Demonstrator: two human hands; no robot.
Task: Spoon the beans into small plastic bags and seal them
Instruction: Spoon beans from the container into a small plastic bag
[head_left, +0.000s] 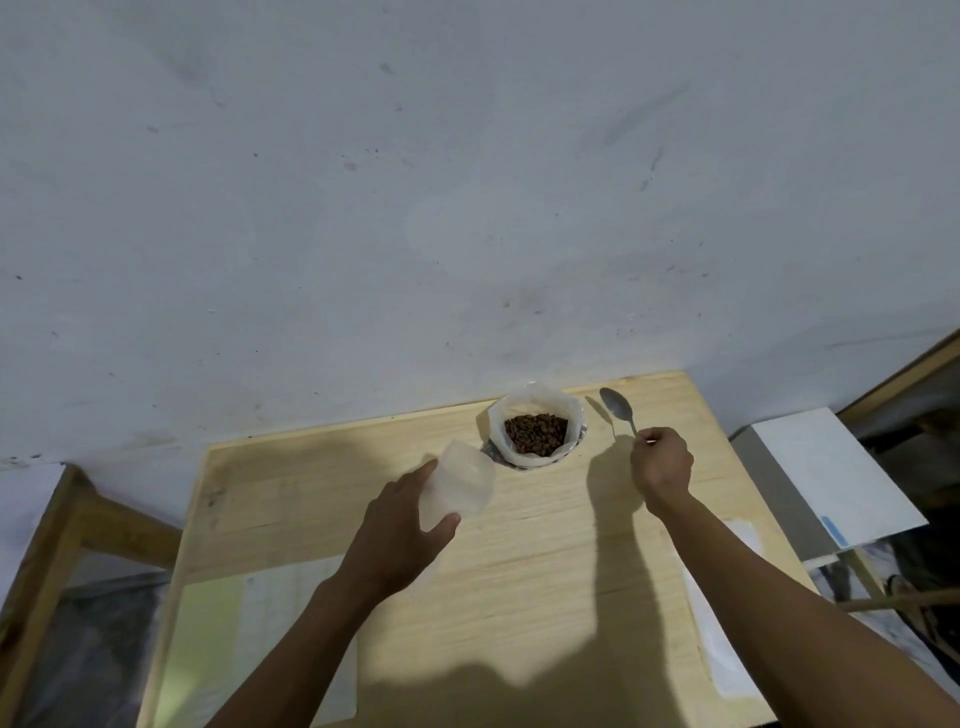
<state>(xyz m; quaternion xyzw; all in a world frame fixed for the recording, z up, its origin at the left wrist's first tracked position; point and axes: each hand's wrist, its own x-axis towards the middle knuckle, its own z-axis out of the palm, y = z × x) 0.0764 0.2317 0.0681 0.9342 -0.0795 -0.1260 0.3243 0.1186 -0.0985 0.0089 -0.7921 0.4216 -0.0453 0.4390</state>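
Brown beans (536, 433) fill a white plastic-lined bowl (535, 405) at the far middle of the wooden table (545, 561). My left hand (402, 535) holds a small translucent plastic bag (460, 480) upright, just left of and nearer than the bowl; the bag looks empty. My right hand (662, 465) pinches the handle of a metal spoon (618, 408), whose empty bowl points up and away, to the right of the beans.
Flat plastic bags lie on the table at the near left (291, 613) and near right (722, 613). A white board (831, 478) sits right of the table, a wooden frame (67, 519) stands to the left, and a grey wall rises behind.
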